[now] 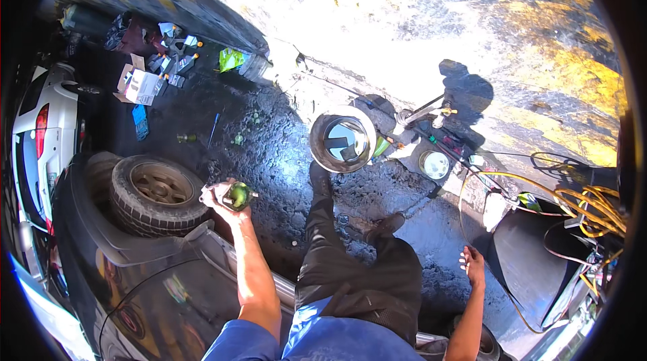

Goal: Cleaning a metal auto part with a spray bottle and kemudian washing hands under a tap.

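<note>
left hand [223, 200] is clamping a glossy green rounded container [238, 195] — partly hiding it, right hand [474, 266] is hanging loosely apart

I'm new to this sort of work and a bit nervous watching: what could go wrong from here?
The left shoe is right by the bucket, so a step might knock it. The ground looks rough and uneven, so a stumble seems possible. Only the left hand grips the green object, which could slip if the person trips.
</note>
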Motion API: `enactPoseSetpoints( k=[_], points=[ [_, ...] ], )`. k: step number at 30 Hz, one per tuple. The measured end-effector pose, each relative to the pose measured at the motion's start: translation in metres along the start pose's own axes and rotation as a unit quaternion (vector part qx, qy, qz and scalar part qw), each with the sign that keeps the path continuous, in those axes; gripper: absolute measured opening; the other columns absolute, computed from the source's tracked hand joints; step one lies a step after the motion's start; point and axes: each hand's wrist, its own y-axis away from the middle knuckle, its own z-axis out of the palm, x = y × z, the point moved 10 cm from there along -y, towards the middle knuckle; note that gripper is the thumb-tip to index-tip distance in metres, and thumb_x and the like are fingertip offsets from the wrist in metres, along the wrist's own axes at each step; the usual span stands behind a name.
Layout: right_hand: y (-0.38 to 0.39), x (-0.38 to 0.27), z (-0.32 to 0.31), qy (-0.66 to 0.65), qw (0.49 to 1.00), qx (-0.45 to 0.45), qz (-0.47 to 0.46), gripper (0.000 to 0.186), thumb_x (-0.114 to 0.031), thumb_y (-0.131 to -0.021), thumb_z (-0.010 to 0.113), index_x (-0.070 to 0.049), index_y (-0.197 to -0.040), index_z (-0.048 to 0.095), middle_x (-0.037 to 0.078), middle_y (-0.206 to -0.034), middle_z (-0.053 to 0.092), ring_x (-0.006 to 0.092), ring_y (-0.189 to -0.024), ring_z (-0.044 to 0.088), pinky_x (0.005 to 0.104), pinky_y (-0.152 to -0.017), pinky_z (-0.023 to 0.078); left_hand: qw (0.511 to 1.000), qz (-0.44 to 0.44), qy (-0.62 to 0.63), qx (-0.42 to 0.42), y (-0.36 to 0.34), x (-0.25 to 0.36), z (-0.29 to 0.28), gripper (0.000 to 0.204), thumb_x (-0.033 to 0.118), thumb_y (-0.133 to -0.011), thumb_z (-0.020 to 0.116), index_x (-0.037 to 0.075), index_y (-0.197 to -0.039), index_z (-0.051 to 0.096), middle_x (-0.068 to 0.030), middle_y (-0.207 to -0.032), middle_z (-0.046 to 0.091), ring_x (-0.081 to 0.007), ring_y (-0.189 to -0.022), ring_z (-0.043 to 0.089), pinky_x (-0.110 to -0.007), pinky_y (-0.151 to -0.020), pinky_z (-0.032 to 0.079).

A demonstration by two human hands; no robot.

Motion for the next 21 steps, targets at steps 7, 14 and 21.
enactPoseSetpoints(
  k=[7,14,21],
  points=[
    [-0.008,-0.088,0.160,0.171,0.985,0.005,0.020,0.043,-0.034,-0.098,0.064,-0.002,-0.126,0.061,0.007,-0.097,0.068,0.0163,-0.080,0.066,0.0296,-0.065,0.052,0.992,-0.027,0.008,-0.121,-0.099,0.035,0.029,0.027,0.044,-0.095,0.060,0.017,-0.094,0.064,-0.0039,-0.089,0.065,-0.0251,-0.085,0.061,-0.038,-0.068,0.056],
    [-0.008,-0.215,0.315,0.277,0.957,-0.069,-0.052,0.043,-0.032,-0.098,0.063,-0.003,-0.130,0.061,0.011,-0.099,0.070,0.0160,-0.086,0.065,0.0301,-0.072,0.051,0.999,-0.005,-0.005,-0.036,-0.152,0.057,0.035,0.038,0.048,-0.096,0.059,0.015,-0.115,0.060,-0.0144,-0.101,0.064,-0.0311,-0.086,0.062,-0.039,-0.070,0.056],
    [-0.003,-0.258,0.306,0.251,0.959,-0.071,-0.113,0.042,-0.031,-0.099,0.062,-0.002,-0.131,0.060,0.011,-0.108,0.070,0.0183,-0.092,0.067,0.0311,-0.074,0.052,0.993,0.085,-0.072,-0.047,-0.158,0.057,0.055,0.037,0.046,-0.099,0.056,0.021,-0.127,0.052,-0.0065,-0.117,0.059,-0.0297,-0.090,0.063,-0.040,-0.071,0.059]
  ],
)
